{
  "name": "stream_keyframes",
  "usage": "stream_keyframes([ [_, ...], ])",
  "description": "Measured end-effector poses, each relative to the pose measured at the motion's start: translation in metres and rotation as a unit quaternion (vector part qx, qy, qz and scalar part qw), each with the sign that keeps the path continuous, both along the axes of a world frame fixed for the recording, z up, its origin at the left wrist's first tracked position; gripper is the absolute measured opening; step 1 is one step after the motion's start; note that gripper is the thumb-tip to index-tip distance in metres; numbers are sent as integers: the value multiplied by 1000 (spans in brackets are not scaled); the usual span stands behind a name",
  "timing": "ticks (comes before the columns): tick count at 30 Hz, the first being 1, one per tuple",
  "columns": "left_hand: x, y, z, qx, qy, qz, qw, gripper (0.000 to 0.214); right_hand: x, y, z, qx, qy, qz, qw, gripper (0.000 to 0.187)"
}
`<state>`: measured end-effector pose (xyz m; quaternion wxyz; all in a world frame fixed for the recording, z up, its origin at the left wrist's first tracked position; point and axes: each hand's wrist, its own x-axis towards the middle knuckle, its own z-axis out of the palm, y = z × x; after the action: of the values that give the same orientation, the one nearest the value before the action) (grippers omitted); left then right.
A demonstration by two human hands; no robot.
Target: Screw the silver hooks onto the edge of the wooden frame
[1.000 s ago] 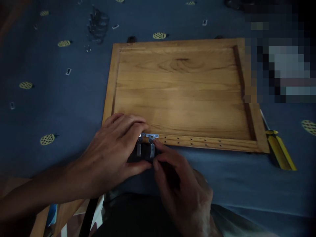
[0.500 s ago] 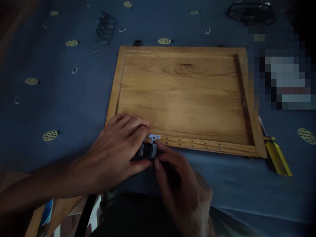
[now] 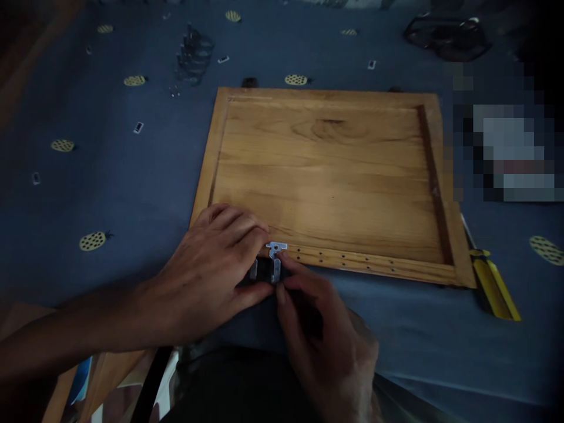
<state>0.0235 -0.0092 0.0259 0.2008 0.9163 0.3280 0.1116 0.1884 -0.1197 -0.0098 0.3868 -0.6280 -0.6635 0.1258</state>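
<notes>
A shallow wooden tray-like panel [image 3: 335, 176] with a raised rim lies on the blue cloth. A small metal bracket [image 3: 277, 251] with a T-shaped plate and prongs sits against its near rim, which has a row of small dark holes. My left hand [image 3: 215, 264] is closed over the near left of the rim; its curled fingers and thumb hold the bracket from the left. The thumb and index finger of my right hand [image 3: 330, 329] pinch the bracket's right prong from below. Part of the bracket is hidden by my fingers.
A yellow-handled screwdriver [image 3: 493, 285] lies by the panel's right corner. Several dark, thin pieces [image 3: 194, 56] are heaped at the upper left, with tiny shiny bits [image 3: 175, 91] below. A dark object [image 3: 447, 35] lies at the far right, above a blurred-out area.
The view has shifted slightly, so the panel and tablecloth appear a little lower. Both hands keep their places on the bracket, with hardly any movement.
</notes>
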Motion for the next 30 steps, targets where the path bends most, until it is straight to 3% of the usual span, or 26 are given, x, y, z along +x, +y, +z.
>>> stream_keyframes([
  [30,0,4,3,-16,2,-6,1000,24,4,4,-1,9,13,23,1000,10],
])
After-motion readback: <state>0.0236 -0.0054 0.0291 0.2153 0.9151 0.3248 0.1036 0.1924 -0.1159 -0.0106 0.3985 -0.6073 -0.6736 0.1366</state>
